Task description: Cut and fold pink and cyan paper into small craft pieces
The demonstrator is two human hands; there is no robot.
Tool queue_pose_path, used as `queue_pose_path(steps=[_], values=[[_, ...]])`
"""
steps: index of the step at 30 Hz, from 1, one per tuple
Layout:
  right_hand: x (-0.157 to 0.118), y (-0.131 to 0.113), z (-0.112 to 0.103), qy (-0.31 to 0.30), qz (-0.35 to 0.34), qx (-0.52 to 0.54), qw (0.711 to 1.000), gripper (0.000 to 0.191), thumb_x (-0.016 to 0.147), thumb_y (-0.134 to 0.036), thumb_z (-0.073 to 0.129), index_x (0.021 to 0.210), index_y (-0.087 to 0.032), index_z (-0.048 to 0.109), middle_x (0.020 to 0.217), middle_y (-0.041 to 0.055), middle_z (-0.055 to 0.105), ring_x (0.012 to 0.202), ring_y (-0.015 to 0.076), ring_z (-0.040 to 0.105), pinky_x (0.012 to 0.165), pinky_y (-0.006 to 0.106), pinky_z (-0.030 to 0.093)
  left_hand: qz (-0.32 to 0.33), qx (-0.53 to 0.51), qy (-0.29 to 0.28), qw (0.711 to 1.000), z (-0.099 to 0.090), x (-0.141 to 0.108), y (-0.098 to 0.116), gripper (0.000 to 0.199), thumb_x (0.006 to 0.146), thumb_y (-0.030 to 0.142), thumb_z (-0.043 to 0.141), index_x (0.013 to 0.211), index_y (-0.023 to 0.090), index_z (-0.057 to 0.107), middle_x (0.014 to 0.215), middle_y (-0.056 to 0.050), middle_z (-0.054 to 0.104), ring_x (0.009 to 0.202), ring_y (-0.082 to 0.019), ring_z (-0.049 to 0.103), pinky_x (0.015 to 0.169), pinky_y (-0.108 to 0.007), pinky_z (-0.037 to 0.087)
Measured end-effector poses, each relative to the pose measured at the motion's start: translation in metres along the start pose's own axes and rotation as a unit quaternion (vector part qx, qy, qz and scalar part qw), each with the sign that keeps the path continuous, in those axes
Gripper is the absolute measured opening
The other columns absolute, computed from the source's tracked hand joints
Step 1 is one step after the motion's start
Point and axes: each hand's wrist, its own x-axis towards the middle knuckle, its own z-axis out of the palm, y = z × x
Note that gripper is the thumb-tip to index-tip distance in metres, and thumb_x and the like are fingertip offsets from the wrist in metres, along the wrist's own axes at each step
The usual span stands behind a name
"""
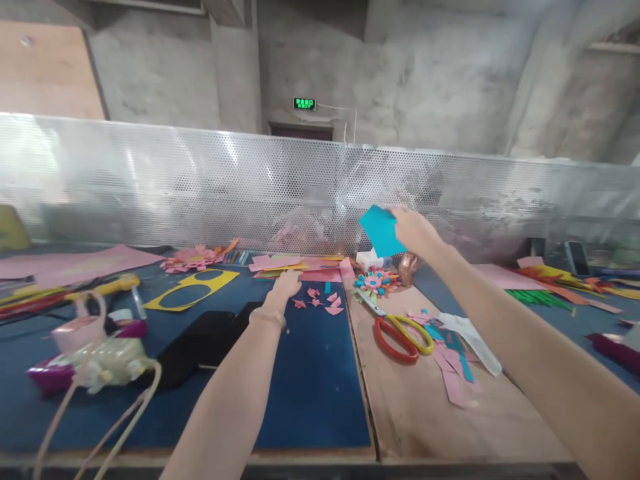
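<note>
The right hand [415, 230] pinches a teal paper [381, 231] up above centre-right of the frame, over the paper flower [374, 281]. The left hand [286, 285] rests flat, fingers loose, at centre, just left of the pink scraps [320, 303] on the surface [310, 380].

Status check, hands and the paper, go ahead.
Right hand holds teal paper piece raised above table. Left hand flat beside pink scraps. Scissors lie loose below right arm.

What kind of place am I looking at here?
Probably a paper-craft workbench in a bare concrete building: scissors and pink paper scraps lie on the table, and the right hand holds a teal paper piece.
</note>
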Motion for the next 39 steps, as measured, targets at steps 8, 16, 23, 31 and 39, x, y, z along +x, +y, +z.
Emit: queue_pose_path(steps=[8, 16, 23, 31, 39], values=[[0.033, -0.024, 0.065, 0.031, -0.048, 0.010, 0.998, 0.047, 0.078, -0.006, 0.030, 0.124, -0.012, 0.036, 0.121, 0.0141, 0.045, 0.110, 0.0230, 0.044, 0.088, 0.033, 0.040, -0.040, 0.041, 0.016, 0.998, 0.003, 0.016, 0.007, 0.028, 0.082, 0.029, 0.047, 0.107, 0.016, 0.050, 0.111, -0.008, 0.051, 0.095, -0.019, 0.052, 0.080, -0.040, 0.044], [0.046, -0.054, 0.160, -0.024, -0.154, 0.038, 0.987, 0.050, 0.082, -0.007, 0.025, 0.132, -0.014, 0.026, 0.128, 0.0096, 0.042, 0.114, 0.0204, 0.039, 0.096, 0.033, 0.033, -0.024, 0.061, 0.008, 0.998, 0.008, 0.023, 0.006, 0.024, 0.083, 0.029, 0.046, 0.103, 0.017, 0.053, 0.108, -0.007, 0.053, 0.093, -0.018, 0.053, 0.079, -0.038, 0.044], [0.049, -0.060, 0.242, -0.120, -0.215, 0.068, 0.967, 0.038, 0.084, -0.010, 0.040, 0.122, -0.013, 0.040, 0.111, 0.0097, 0.055, 0.101, 0.0184, 0.051, 0.083, 0.037, 0.042, -0.020, 0.086, -0.008, 0.996, 0.005, 0.025, 0.008, 0.023, 0.083, 0.029, 0.046, 0.101, 0.017, 0.054, 0.107, -0.007, 0.054, 0.093, -0.017, 0.053, 0.080, -0.038, 0.044], [0.041, -0.076, 0.247, -0.089, -0.257, 0.092, 0.958, 0.037, 0.084, -0.011, 0.035, 0.119, -0.003, 0.043, 0.123, 0.0161, 0.045, 0.116, 0.0215, 0.038, 0.096, 0.036, 0.034, -0.040, 0.087, 0.008, 0.995, 0.009, 0.030, 0.009, 0.024, 0.083, 0.028, 0.045, 0.103, 0.016, 0.053, 0.107, -0.007, 0.054, 0.093, -0.018, 0.053, 0.079, -0.038, 0.045], [0.040, -0.052, 0.203, -0.011, -0.190, 0.094, 0.977, 0.036, 0.079, -0.011, 0.036, 0.113, -0.013, 0.049, 0.115, 0.0106, 0.048, 0.111, 0.0217, 0.038, 0.098, 0.039, 0.029, -0.045, 0.067, 0.002, 0.997, 0.006, 0.025, 0.013, 0.024, 0.083, 0.029, 0.046, 0.102, 0.015, 0.053, 0.105, -0.007, 0.055, 0.092, -0.018, 0.054, 0.078, -0.038, 0.045]])
